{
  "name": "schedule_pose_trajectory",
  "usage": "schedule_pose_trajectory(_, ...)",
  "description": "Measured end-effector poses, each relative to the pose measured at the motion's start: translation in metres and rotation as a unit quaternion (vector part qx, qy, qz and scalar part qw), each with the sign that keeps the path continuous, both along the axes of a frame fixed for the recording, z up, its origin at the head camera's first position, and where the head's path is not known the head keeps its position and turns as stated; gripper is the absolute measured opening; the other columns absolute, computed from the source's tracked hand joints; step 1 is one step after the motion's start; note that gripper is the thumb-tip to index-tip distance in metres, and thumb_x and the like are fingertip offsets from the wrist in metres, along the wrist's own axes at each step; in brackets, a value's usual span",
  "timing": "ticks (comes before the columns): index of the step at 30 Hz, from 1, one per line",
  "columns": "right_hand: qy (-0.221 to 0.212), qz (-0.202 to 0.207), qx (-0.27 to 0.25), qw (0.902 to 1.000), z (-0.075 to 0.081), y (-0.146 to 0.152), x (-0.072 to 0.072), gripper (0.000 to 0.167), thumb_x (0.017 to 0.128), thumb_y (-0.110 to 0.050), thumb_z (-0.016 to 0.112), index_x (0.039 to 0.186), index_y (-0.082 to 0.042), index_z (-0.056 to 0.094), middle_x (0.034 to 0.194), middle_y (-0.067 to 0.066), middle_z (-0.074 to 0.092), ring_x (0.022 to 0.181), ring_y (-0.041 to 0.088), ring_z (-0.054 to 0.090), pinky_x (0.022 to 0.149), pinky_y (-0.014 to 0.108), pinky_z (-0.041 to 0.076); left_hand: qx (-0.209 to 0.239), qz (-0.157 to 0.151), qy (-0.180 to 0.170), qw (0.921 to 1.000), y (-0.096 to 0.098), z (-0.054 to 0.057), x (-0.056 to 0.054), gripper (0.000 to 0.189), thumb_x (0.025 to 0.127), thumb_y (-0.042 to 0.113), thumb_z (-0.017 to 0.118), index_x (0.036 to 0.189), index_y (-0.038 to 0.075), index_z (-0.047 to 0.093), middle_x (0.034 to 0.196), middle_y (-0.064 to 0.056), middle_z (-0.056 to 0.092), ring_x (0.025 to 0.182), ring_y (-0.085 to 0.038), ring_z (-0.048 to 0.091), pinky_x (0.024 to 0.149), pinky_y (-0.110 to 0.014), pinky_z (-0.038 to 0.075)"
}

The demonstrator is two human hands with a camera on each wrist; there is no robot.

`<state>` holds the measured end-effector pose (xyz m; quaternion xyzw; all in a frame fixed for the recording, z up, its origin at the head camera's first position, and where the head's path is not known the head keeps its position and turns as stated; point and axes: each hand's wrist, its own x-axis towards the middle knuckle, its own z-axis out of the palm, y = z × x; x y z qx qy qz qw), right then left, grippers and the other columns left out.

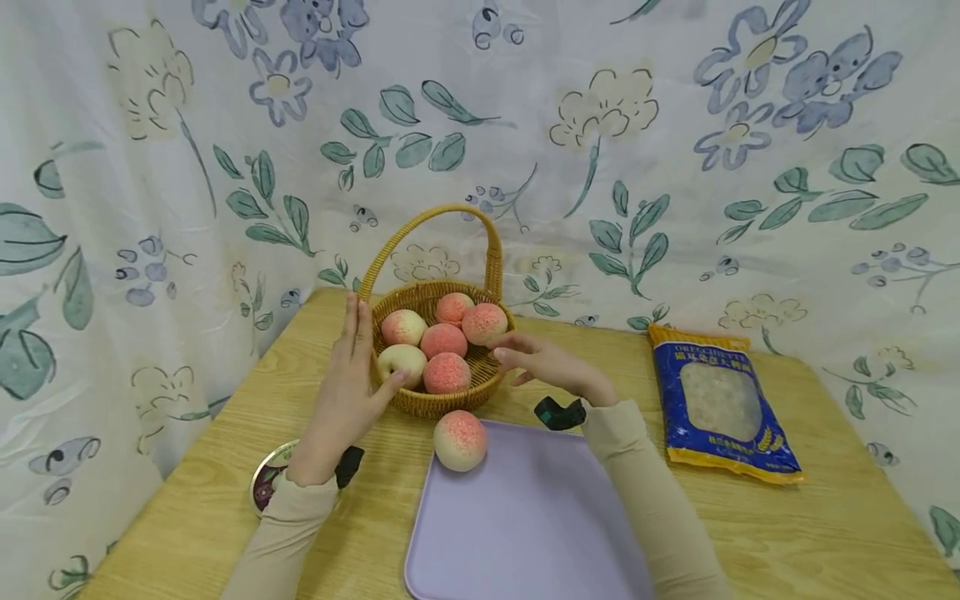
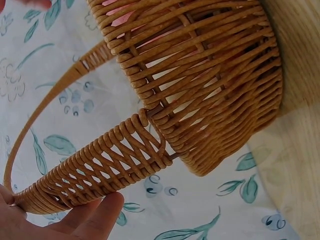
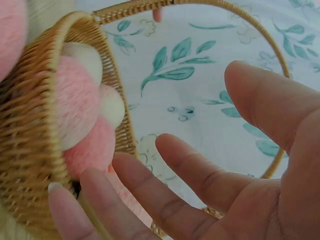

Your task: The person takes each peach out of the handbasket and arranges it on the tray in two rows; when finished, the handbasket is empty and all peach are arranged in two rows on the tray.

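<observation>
Basket point(image 1: 433, 405) of fruit point(image 1: 447, 373): near far edge of worktop point(image 1: 630, 362), toward its left corner | left hand point(image 1: 347, 396): fingers straight, close together at handle point(image 2: 65, 187) | right hand point(image 1: 553, 365): fingers spread beside basket, contact unclear | probably best: steady both sides evenly, keeping basket level

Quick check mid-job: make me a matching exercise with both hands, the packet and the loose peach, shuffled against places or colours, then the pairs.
Things:
1. Left hand
2. Right hand
3. Packet
4. Loose peach

Places or colours:
A. Blue with yellow ends
B. By the right rim of the basket, as the head view shows it
C. At a corner of the purple tray
D. At the basket's handle, left side

Pairs: 1-D, 2-B, 3-A, 4-C
</observation>
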<state>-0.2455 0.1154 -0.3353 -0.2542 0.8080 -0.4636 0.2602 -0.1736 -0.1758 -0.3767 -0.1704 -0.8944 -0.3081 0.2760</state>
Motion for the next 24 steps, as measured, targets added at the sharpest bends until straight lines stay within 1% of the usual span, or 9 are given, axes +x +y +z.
schedule_pose_trajectory(4, -0.003, 0.006, 0.022, 0.9997, 0.002, -0.017, -0.013, 0.054, 0.103, -0.035, 0.044, 0.145, -0.003, 0.036, 0.146, 0.019, 0.043, 0.13, 0.038, 0.047, 0.103, 0.048, 0.045, 0.0, 0.002, 0.0, 1.0, -0.001, 0.0, 0.0, 0.091, 0.094, 0.067, 0.037, 0.156, 0.018, -0.009, 0.164, -0.015, -0.008, 0.144, -0.048, 0.018, 0.109, -0.067, 0.024)
schedule_pose_trajectory(7, -0.01, 0.007, 0.032, 0.9994, 0.001, -0.03, -0.021, 0.057, 0.102, -0.035, 0.045, 0.148, -0.003, 0.034, 0.15, 0.017, 0.039, 0.133, 0.038, 0.045, 0.106, 0.051, 0.042, -0.002, 0.004, -0.004, 1.0, 0.0, 0.0, 0.001, 0.093, 0.093, 0.07, 0.034, 0.156, 0.019, -0.011, 0.164, -0.012, -0.011, 0.144, -0.047, 0.017, 0.109, -0.066, 0.023)
schedule_pose_trajectory(11, -0.015, 0.009, 0.056, 0.9983, -0.007, -0.047, -0.029, 0.057, 0.102, -0.037, 0.045, 0.148, -0.006, 0.035, 0.152, 0.014, 0.038, 0.134, 0.034, 0.044, 0.106, 0.049, 0.042, -0.004, 0.004, -0.011, 0.9999, -0.001, -0.001, 0.002, 0.094, 0.091, 0.072, 0.032, 0.156, 0.019, -0.012, 0.164, -0.009, -0.013, 0.144, -0.047, 0.018, 0.11, -0.066, 0.024)
schedule_pose_trajectory(14, 0.007, 0.017, 0.089, 0.9958, -0.015, -0.06, -0.033, 0.051, 0.102, -0.037, 0.046, 0.142, -0.006, 0.044, 0.147, 0.014, 0.045, 0.132, 0.031, 0.047, 0.105, 0.045, 0.043, -0.003, 0.005, -0.012, 0.9999, -0.002, -0.001, 0.003, 0.094, 0.091, 0.073, 0.031, 0.156, 0.018, -0.012, 0.164, -0.009, -0.012, 0.144, -0.047, 0.019, 0.109, -0.065, 0.025)
schedule_pose_trajectory(16, 0.032, 0.027, 0.112, 0.9928, -0.02, -0.068, -0.035, 0.049, 0.102, -0.035, 0.047, 0.141, -0.006, 0.045, 0.144, 0.016, 0.048, 0.131, 0.03, 0.048, 0.105, 0.043, 0.043, -0.002, 0.003, -0.008, 1.0, -0.002, -0.002, 0.003, 0.094, 0.091, 0.073, 0.03, 0.156, 0.018, -0.012, 0.164, -0.01, -0.012, 0.144, -0.047, 0.018, 0.109, -0.065, 0.025)
schedule_pose_trajectory(18, 0.052, 0.038, 0.128, 0.9896, -0.025, -0.075, -0.036, 0.05, 0.101, -0.033, 0.049, 0.142, -0.004, 0.044, 0.144, 0.017, 0.048, 0.133, 0.03, 0.046, 0.107, 0.043, 0.041, -0.002, 0.001, -0.001, 1.0, -0.002, -0.002, 0.003, 0.094, 0.092, 0.072, 0.03, 0.156, 0.018, -0.011, 0.164, -0.013, -0.01, 0.145, -0.046, 0.016, 0.109, -0.065, 0.025)
schedule_pose_trajectory(20, 0.057, 0.043, 0.14, 0.9876, -0.029, -0.081, -0.036, 0.06, 0.099, -0.033, 0.052, 0.147, -0.003, 0.035, 0.148, 0.018, 0.043, 0.137, 0.03, 0.042, 0.11, 0.043, 0.037, -0.004, -0.003, 0.009, 0.9999, -0.002, -0.002, 0.002, 0.092, 0.093, 0.071, 0.03, 0.156, 0.018, -0.011, 0.164, -0.016, -0.008, 0.145, -0.046, 0.017, 0.109, -0.064, 0.025)
schedule_pose_trajectory(23, 0.04, 0.044, 0.148, 0.9872, -0.035, -0.091, -0.036, 0.078, 0.094, -0.038, 0.059, 0.152, -0.002, 0.023, 0.154, 0.018, 0.032, 0.142, 0.027, 0.034, 0.114, 0.042, 0.033, -0.007, -0.005, 0.027, 0.9996, -0.002, -0.002, 0.001, 0.09, 0.094, 0.069, 0.029, 0.156, 0.018, -0.011, 0.163, -0.019, -0.005, 0.143, -0.046, 0.022, 0.107, -0.064, 0.029)
schedule_pose_trajectory(24, 0.035, 0.04, 0.15, 0.9872, -0.037, -0.093, -0.036, 0.084, 0.091, -0.04, 0.062, 0.153, -0.002, 0.02, 0.155, 0.017, 0.031, 0.142, 0.026, 0.034, 0.114, 0.041, 0.033, -0.007, -0.005, 0.031, 0.9995, -0.002, -0.002, 0.0, 0.09, 0.094, 0.069, 0.029, 0.156, 0.018, -0.01, 0.163, -0.02, -0.005, 0.142, -0.047, 0.024, 0.106, -0.064, 0.03)
